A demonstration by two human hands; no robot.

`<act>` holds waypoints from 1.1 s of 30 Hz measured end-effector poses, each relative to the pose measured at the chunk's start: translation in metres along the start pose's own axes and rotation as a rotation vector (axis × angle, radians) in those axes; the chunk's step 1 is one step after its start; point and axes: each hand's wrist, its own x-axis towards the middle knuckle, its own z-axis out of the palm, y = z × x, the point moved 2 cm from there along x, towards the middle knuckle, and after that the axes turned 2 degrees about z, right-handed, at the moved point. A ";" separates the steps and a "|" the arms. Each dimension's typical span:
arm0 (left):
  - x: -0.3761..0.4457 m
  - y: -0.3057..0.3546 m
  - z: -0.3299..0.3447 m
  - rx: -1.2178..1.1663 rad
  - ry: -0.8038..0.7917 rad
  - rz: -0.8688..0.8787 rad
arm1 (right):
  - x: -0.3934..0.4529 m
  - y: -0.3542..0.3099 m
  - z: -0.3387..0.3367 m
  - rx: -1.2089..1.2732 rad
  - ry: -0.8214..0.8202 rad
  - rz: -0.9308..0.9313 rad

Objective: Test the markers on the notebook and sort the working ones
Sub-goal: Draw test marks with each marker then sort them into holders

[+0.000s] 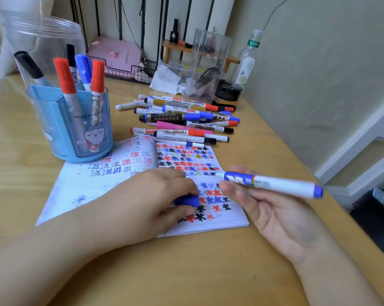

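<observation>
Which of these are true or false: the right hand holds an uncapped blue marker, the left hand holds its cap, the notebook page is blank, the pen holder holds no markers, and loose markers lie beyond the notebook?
1. The right hand holds an uncapped blue marker. True.
2. The left hand holds the blue cap. True.
3. The notebook page is blank. False: it is covered with red, blue and black star marks.
4. The blue pen holder holds no markers. False: several capped markers stand in it.
5. A pile of markers lies beyond the notebook. True.

Uncapped white marker with blue label and end [272, 184], tip over open lined notebook [142, 186] covered in coloured asterisks; blue cap [186, 200] apart; loose marker pile [182, 120] behind; five capped markers upright in blue holder [76, 133].
</observation>
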 end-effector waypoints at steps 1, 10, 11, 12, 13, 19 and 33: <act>0.000 0.000 0.000 -0.002 -0.001 -0.003 | 0.000 0.002 -0.001 -0.040 -0.004 -0.015; 0.003 0.002 0.008 0.053 -0.046 -0.025 | 0.000 0.012 -0.008 -0.760 0.250 -0.249; 0.004 0.002 0.009 0.067 -0.052 -0.017 | 0.000 0.013 -0.007 -0.810 0.251 -0.264; 0.005 0.002 0.010 0.072 -0.063 -0.023 | -0.001 0.013 -0.006 -0.866 0.256 -0.276; 0.004 0.002 0.010 0.071 -0.066 -0.023 | -0.001 0.013 -0.006 -0.912 0.263 -0.282; -0.001 0.005 0.013 0.065 0.026 0.028 | -0.001 0.014 -0.005 -0.966 0.271 -0.283; -0.001 0.005 0.017 0.058 0.060 0.024 | -0.002 0.014 -0.005 -1.039 0.233 -0.298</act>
